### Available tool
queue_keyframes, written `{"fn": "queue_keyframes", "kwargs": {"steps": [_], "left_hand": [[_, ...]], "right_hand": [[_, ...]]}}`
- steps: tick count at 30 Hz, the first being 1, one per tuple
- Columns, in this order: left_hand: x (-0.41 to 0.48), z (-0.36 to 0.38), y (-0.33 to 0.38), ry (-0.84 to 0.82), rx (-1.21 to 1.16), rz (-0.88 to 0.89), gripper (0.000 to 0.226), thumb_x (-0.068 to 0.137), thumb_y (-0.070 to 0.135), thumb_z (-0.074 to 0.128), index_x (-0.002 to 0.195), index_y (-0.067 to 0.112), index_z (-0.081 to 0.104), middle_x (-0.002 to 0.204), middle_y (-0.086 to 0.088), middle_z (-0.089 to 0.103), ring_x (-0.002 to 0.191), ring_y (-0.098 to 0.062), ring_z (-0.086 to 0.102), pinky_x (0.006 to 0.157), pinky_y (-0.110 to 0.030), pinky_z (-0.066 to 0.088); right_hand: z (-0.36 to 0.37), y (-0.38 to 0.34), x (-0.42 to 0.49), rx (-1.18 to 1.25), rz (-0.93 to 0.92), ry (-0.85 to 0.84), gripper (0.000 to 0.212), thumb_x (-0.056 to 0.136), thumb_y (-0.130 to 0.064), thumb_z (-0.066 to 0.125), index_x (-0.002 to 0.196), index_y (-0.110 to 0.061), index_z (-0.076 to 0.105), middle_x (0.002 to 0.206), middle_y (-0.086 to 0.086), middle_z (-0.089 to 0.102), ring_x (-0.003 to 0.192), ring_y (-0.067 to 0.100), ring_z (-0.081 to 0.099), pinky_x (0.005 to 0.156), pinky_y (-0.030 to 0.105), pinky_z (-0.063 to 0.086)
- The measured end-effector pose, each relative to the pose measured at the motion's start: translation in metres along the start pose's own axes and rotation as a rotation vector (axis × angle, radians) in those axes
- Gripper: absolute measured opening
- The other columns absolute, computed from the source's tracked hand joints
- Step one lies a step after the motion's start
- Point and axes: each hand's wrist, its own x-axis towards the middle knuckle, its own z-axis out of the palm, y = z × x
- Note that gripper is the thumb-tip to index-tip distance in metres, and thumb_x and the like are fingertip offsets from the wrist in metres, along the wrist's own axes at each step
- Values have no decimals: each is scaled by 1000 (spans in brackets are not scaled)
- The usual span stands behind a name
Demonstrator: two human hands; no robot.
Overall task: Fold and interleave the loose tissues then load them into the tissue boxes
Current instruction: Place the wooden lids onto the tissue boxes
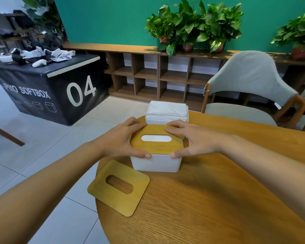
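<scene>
A white tissue box stands near the round table's left edge with a wooden lid on top; white tissue shows through the lid's oval slot. My left hand grips the lid's left side, thumb on the near edge. My right hand grips its right side the same way. Behind stands a second white box, lidless, with a stack of folded tissues rising above its rim. A second wooden lid lies flat on the table, overhanging the left edge.
The wooden table stretches to the right and toward me. A grey padded chair stands behind it. A black draped table with socks sits at far left, and low shelves with potted plants line the green wall.
</scene>
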Motion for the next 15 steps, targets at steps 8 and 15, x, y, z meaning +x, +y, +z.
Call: {"fn": "queue_keyframes", "kwargs": {"steps": [8,15], "left_hand": [[-9,16,9,-102,40,-34,94,93,85,20,163,36,-18,171,19,-20,159,-6,-13,131,-45,1],[-10,12,21,-110,181,-81,86,99,73,19,162,31,-21,171,12,-23,158,-9,-17,130,-43,-5]], "right_hand": [[27,-5,-8,-17,14,1,80,96,-75,25,158,-40,-12,160,-25,-30,145,-4,-30,126,35,-4],[30,-10,-6,-148,60,58,78,96,-76,17,158,-39,-12,162,-19,-27,148,0,-26,125,37,0]]}}
